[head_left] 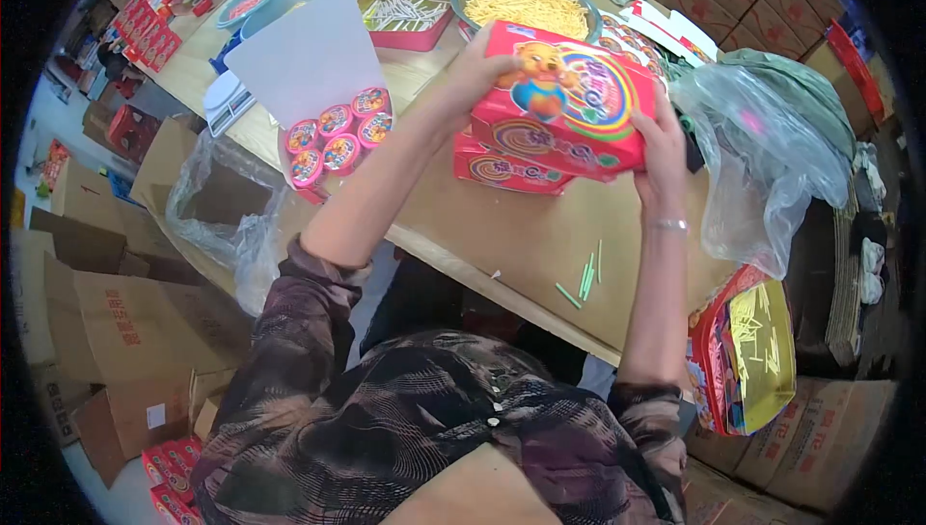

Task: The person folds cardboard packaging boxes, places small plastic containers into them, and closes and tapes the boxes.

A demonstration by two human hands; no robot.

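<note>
Between my two hands is a red candy box (569,101) with a cartoon bear and a rainbow ring on its top. My left hand (475,77) grips its left end, thumb over the top edge. Around the right end, my right hand (662,144) has its fingers wrapped. Just below and behind it, a second red box (506,170) rests on the table, partly covered by the held one. Several green sticks (586,276) lie loose on the tabletop nearer to me.
On the table (482,236) stand a bowl of yellow sticks (526,6), a pink tray (410,38) of white sticks, round pink tubs (340,151) and a white scale (228,101). Clear plastic (762,149) hangs at right above a bin (772,380). Cartons (135,323) crowd the left floor.
</note>
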